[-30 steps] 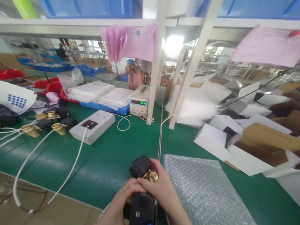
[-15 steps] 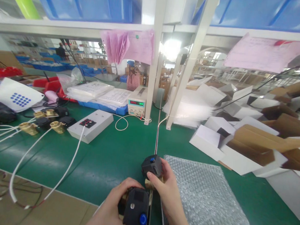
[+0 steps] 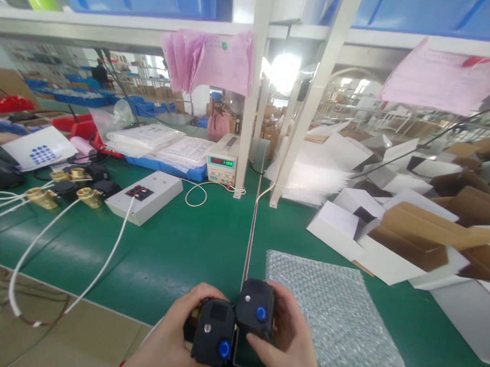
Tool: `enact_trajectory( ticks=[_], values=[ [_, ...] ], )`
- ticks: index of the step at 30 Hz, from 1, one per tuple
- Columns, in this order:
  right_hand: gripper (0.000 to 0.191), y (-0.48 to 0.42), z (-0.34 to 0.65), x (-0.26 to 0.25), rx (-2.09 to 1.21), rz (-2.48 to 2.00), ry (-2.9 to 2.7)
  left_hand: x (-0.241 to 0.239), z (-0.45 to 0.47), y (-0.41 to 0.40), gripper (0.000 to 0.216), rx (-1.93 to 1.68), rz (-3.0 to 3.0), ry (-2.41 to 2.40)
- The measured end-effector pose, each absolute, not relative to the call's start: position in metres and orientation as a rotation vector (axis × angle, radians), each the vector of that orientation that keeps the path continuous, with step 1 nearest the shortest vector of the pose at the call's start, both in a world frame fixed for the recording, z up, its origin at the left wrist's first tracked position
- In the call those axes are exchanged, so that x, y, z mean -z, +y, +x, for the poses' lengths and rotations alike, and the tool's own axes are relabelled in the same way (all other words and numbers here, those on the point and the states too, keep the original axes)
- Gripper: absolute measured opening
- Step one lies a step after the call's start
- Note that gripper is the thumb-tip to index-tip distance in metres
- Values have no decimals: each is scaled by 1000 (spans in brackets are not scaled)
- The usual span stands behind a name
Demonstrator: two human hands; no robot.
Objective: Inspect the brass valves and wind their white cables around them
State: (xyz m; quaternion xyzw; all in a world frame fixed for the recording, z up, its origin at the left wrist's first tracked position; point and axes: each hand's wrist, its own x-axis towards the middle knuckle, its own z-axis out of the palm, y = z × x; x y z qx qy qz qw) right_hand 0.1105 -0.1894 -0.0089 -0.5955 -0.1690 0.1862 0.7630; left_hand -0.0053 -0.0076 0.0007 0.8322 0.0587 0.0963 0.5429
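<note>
Both hands are low at the near edge of the green bench mat (image 3: 177, 256), each wrapped around a unit. The left hand (image 3: 173, 337) clasps a black box-shaped actuator with a blue round button (image 3: 214, 333) on its top face, fingers curled around its left side. The right hand (image 3: 291, 337) grips a second black actuator with a blue button (image 3: 257, 308), thumb pressing in from below. The 2 black housings sit side by side, touching, just left of the clear bubble-wrap sheet (image 3: 337, 312) lying flat on the mat.

Off to the far left, brass valve fittings with white cables (image 3: 62, 189) are spread out beside a flat white control box (image 3: 145, 196). Behind it stands a cream bench power supply with a green digital readout (image 3: 222, 163). On the right, folded white and brown cardboard cartons (image 3: 409, 228) pile up.
</note>
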Motion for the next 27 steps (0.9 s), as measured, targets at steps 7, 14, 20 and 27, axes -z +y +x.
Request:
enact_trajectory(
  ticks=[7,14,20,27],
  values=[
    [61,-224,117,9,-564,-1255,-456,-4,-7,-9,49,-275,2033,133],
    [56,-224,115,11,-507,-1231,-562,5,-4,-5,44,-297,2073,126],
    [55,-227,114,14,-571,-1182,-552,4,-2,-5,45,-349,2065,118],
    [52,-229,115,8,-594,-1222,-576,0,-1,-6,42,-360,2083,150]
  ],
)
